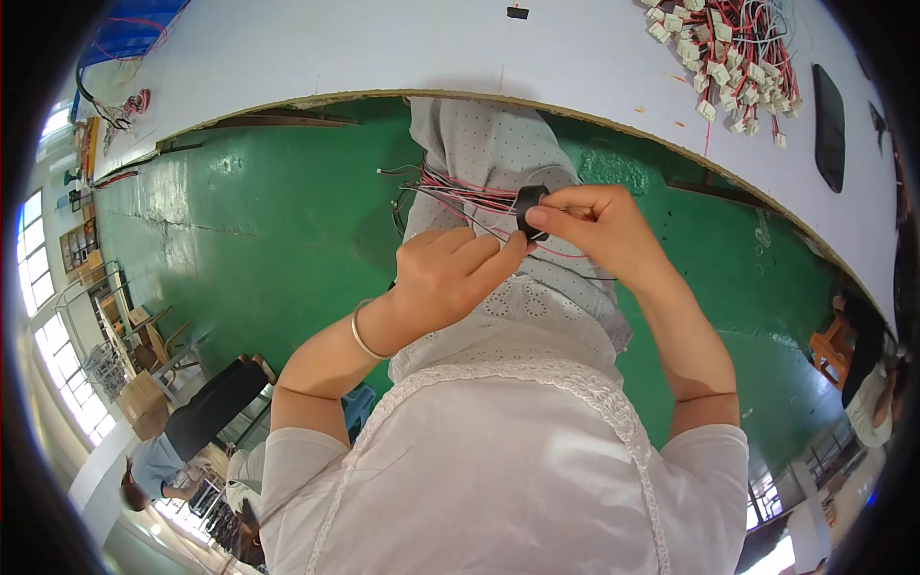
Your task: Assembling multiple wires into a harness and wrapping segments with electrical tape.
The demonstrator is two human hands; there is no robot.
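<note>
Green floor (287,278), blue bin (125,43); right hand (611,230) tight on roll (526,206); left hand (446,273), grip unclear

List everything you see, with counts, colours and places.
Table: one, white, top.
Wire pile: one, red, black, white, table's right.
Phone-like slab: one, black, right of the pile.
Small piece: one, black, top centre.
Container: one, blue, upper left.
Floor: one, green, below.
Seat: one, orange, far right.
Windows: several, bright, left.
Other people: at least two, mixed clothes, left and right.
Loose wires: several, red, black, white, lap.
Tape roll: one, black, right hand.
Bracelet: one, pale, left wrist.
Left hand: one, bare, by the roll.
Right hand: one, bare, pinching the roll.
</note>
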